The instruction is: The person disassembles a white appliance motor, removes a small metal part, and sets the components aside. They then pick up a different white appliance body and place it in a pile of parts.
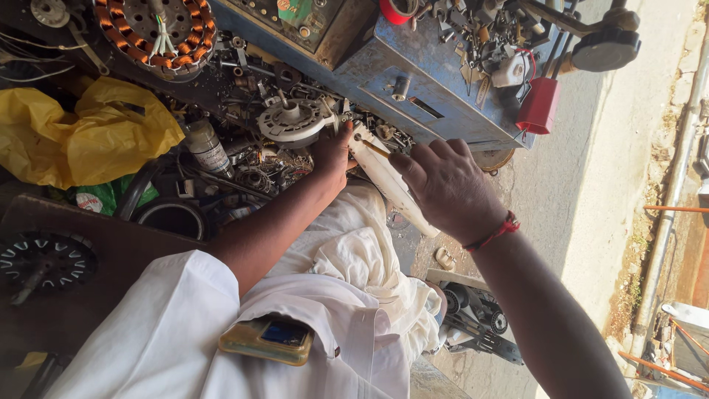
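My left hand (332,151) reaches in from the white-sleeved arm and closes around the upper end of a long white plastic piece (391,188), which slants down over my white clothing. Just left of that hand lies a grey round motor cover (292,120) among loose metal parts. My right hand (447,188), with a red thread on its wrist, is closed on a thin screwdriver-like tool (373,148). The tool's tip touches the top of the white piece, close to my left hand's fingers.
A blue metal box (413,81) with small parts piled on top stands behind, with a red tag (538,105) hanging on it. A copper-wound stator (155,29), a yellow plastic bag (81,129), a small can (207,146) and a black rotor (44,260) lie to the left. A phone (267,338) sits in my shirt pocket.
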